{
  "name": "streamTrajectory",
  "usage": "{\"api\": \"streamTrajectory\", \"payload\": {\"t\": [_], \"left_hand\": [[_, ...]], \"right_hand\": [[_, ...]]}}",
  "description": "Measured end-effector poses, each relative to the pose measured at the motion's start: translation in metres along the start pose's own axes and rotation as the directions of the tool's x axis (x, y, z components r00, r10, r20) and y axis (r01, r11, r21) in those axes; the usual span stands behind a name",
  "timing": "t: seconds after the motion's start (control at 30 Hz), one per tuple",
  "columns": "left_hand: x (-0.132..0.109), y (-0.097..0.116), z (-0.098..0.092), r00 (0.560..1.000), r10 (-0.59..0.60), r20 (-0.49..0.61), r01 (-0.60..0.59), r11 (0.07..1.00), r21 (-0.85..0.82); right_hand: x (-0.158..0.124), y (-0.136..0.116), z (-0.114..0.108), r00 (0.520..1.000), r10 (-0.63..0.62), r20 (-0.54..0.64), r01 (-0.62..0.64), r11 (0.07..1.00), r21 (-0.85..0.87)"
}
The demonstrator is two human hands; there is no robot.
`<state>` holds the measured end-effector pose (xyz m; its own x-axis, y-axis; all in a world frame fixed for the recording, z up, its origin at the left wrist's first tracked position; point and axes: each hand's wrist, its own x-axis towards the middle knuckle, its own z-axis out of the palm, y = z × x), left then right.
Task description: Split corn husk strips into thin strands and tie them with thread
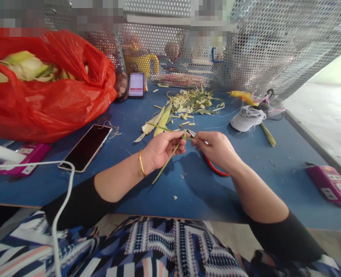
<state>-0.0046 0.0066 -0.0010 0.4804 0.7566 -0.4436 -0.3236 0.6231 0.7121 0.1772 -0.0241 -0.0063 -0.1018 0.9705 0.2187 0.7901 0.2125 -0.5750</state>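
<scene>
Green corn husk strips cross in a small knot-like bundle at the fingertips of my left hand. That hand is closed in a pinch, with one strip hanging below and another running out to the left. At the bundle's right side, my right hand pinches a short strip end. Scissors with a red handle lie on the blue table, partly hidden under my right hand. Just beyond my left hand are loose corn husk leaves, and behind them a heap of cut husk scraps.
A red plastic bag of husks fills the back left, with a phone before it. White thread sits at right. Purple power strips lie at both sides. A perforated metal screen borders the back; a white cable crosses left.
</scene>
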Motion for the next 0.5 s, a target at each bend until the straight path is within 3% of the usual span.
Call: {"api": "streamTrajectory", "payload": {"t": [0.1,0.2,0.33,0.5], "left_hand": [[0.001,-0.002,-0.002,0.999,0.025,0.026,-0.028,0.995,0.095],[0.0,-0.006,-0.004,0.996,0.063,0.063,-0.074,0.98,0.186],[-0.003,-0.011,-0.002,0.992,0.083,0.094,-0.104,0.962,0.252],[-0.005,-0.011,0.001,0.985,0.08,0.155,-0.121,0.954,0.276]], "right_hand": [[0.002,-0.002,0.002,0.99,0.104,0.091,-0.131,0.915,0.382],[0.001,-0.008,0.008,0.978,0.158,0.139,-0.209,0.682,0.7],[-0.002,-0.015,0.013,0.966,0.199,0.166,-0.245,0.49,0.837],[-0.004,-0.016,0.014,0.961,0.216,0.173,-0.25,0.406,0.879]]}}
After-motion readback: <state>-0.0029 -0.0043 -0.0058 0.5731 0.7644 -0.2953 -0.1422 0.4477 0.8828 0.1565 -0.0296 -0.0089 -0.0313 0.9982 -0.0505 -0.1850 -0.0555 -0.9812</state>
